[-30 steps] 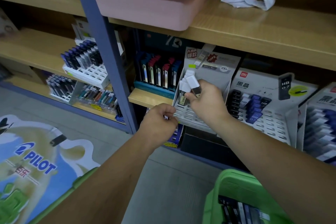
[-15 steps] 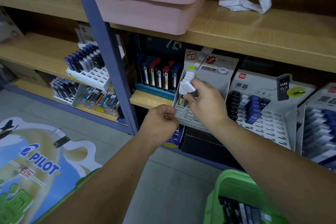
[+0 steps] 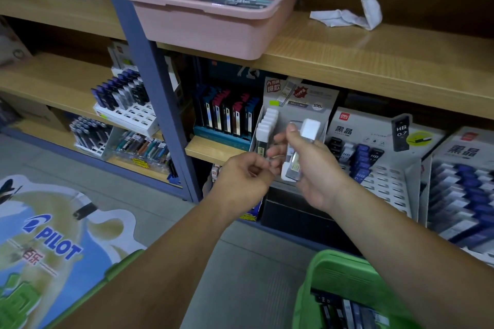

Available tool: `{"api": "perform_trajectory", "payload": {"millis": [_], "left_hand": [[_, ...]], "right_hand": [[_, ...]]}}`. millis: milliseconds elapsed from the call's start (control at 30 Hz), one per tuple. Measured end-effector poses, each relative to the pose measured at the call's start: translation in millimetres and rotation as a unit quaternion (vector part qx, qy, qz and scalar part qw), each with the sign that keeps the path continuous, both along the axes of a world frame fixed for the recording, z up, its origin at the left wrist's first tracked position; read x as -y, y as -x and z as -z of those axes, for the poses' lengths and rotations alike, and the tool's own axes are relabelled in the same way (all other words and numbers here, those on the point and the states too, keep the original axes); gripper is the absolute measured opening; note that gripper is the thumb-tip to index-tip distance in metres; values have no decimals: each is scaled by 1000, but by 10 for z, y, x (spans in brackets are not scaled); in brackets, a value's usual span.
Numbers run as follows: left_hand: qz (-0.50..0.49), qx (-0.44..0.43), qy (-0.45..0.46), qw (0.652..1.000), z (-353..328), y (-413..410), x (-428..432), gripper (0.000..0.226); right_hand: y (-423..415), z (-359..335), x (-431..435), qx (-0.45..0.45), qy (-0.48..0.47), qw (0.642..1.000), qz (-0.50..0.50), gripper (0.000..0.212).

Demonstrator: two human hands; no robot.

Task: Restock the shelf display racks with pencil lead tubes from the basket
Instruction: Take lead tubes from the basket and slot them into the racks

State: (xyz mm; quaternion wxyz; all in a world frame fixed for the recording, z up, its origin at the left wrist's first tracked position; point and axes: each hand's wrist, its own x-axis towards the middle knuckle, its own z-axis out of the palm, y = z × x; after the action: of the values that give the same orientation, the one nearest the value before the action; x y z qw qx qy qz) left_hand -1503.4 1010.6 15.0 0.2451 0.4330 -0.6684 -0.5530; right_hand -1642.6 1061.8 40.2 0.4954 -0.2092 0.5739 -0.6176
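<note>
Before the grey rack (image 3: 307, 96) | right hand (image 3: 318, 176) fingers clamped on lead tube (image 3: 297, 153), cap up, near-upright | rack just beyond | left hand (image 3: 240, 181) fingers curled, hold unclear

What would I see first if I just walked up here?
In the middle, the right hand holds a white-capped tube in front of the grey rack. A big pink tray sits on the top shelf, and a bright green basket is at the bottom right.
</note>
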Motion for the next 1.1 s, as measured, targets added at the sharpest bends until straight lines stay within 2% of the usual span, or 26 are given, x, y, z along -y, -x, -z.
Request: {"api": "perform_trajectory", "payload": {"millis": [133,300,367,433,500,533,600,700,833,900,967,1033,1100], "left_hand": [[35,-53,-90,994,-138,56,-106,10],[48,-91,-120,987,-158,46,-126,13],[45,-93,-127,987,-148,21,-84,13],[22,-101,-135,985,-160,-8,-21,12],[-25,-123,-152,980,-180,-28,43,16],[-45,-130,-155,978,-194,-40,67,19],[-66,-132,-153,977,-217,-63,93,19],[-79,-147,-169,971,-238,-65,112,17],[-83,-173,-197,961,-257,-70,136,25],[-80,-187,-198,959,-250,-80,149,28],[-98,-173,-173,965,-199,-102,162,24],[-125,-76,-79,986,-57,-125,204,12],[-115,20,-5,993,87,-143,208,11]], "right_hand": [[53,-10,-78,11,-4,1000,10,38],[101,-39,-115,32,-4,999,-7,38],[96,-30,-132,-32,-24,999,-8,40],[107,-20,-143,-117,-31,991,55,35],[171,-5,-183,-250,-21,960,124,28],[213,5,-202,-314,-3,941,125,24],[245,11,-220,-373,36,925,65,21],[182,79,-180,-421,27,905,-45,16],[124,128,-105,-525,39,848,-64,11],[116,148,-69,-508,25,859,-58,12],[85,168,-8,-422,5,906,-27,13],[52,201,81,-350,-8,937,20,8],[37,261,170,-328,-21,943,45,11]]}}
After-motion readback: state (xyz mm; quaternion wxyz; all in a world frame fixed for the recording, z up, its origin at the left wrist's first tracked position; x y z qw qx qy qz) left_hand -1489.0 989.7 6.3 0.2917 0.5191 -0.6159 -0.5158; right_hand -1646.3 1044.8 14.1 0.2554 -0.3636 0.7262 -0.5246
